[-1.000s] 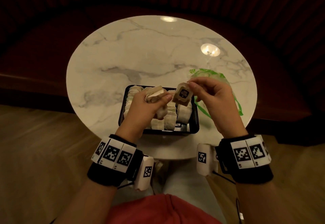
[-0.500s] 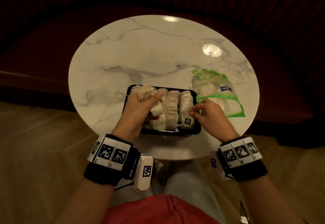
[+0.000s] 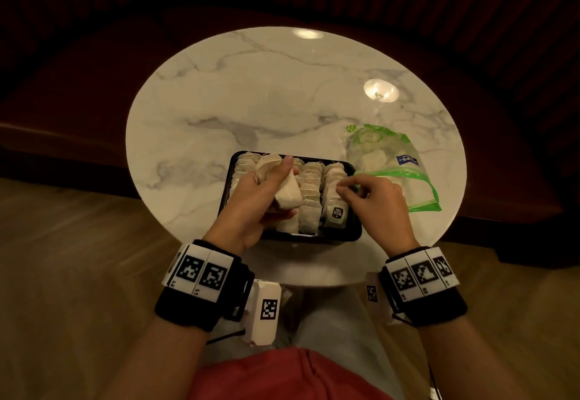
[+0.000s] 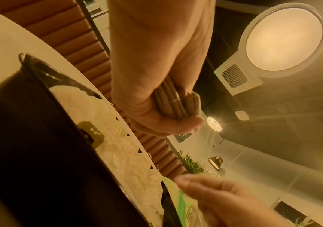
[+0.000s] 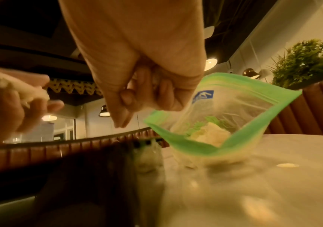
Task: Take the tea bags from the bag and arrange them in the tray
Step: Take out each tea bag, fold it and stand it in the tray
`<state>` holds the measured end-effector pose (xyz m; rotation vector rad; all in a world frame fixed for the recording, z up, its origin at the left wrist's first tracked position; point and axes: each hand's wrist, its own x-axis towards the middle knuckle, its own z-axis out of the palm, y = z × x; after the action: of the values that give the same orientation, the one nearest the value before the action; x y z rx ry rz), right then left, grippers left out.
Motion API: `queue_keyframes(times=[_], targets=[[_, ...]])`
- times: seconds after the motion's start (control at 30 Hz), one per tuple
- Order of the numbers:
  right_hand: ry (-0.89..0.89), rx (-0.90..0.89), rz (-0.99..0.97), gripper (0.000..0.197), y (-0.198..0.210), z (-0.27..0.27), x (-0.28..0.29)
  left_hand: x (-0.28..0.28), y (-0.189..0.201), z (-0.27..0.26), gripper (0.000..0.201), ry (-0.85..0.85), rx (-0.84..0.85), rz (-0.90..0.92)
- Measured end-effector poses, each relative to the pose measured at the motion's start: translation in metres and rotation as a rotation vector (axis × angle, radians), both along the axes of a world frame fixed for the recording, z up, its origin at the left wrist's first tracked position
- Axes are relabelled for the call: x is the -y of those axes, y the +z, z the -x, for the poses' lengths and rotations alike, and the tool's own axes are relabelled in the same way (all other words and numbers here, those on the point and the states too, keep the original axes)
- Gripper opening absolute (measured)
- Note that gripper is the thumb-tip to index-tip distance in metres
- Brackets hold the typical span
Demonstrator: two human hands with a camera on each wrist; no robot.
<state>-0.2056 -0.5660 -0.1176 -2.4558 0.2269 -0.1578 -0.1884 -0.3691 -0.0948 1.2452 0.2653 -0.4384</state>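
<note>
The black tray sits near the bench's front edge and is already packed with tea bags standing in rows from its back wall to its front wall, one with a dark printed tag at the front right corner. The left hand hovers over the tray's left half, fingers curled round a bundle of tea bags not yet set down. The right hand is over the tray's right edge with fingertips drawn together; whether they pinch a string or nothing, the pictures do not show clearly. Just beside the tray toward the bench's right edge lies the clear bag with a green rim, its mouth open, a few pale tea bags inside. By the look of it most of the work is done: the held bundle and the bag's remainder are left to place
</note>
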Motion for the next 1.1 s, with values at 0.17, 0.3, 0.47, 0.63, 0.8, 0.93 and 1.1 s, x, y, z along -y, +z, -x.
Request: queue_keyframes(times=[0.17,0.3,0.47,0.63,0.8,0.93,1.1], targets=[[0.180,-0.015,-0.470,0.013,0.036,0.008,-0.028,0.005,0.004,0.005,0.036,-0.046,0.034,-0.013],[0.264,-0.103,-0.569,0.009,0.044,0.013,-0.041,0.007,0.005,0.010,0.042,-0.084,0.111,-0.016],[0.175,-0.069,-0.704,0.008,0.040,0.014,-0.037,0.003,0.009,0.010,0.057,-0.092,0.082,0.021],[0.083,0.021,-0.766,0.009,0.043,0.017,-0.034,0.001,0.010,0.011,0.011,-0.130,0.132,0.050],[0.055,0.051,-0.808,0.005,0.049,0.020,-0.033,-0.001,0.009,0.012,0.020,-0.154,0.235,0.017],[0.114,0.146,-0.600,0.016,0.059,0.020,-0.025,-0.003,0.009,0.012,0.011,-0.186,0.297,-0.048],[0.271,0.152,-0.370,0.011,0.072,0.014,-0.018,-0.003,0.011,0.012,0.006,-0.278,0.375,-0.121]])
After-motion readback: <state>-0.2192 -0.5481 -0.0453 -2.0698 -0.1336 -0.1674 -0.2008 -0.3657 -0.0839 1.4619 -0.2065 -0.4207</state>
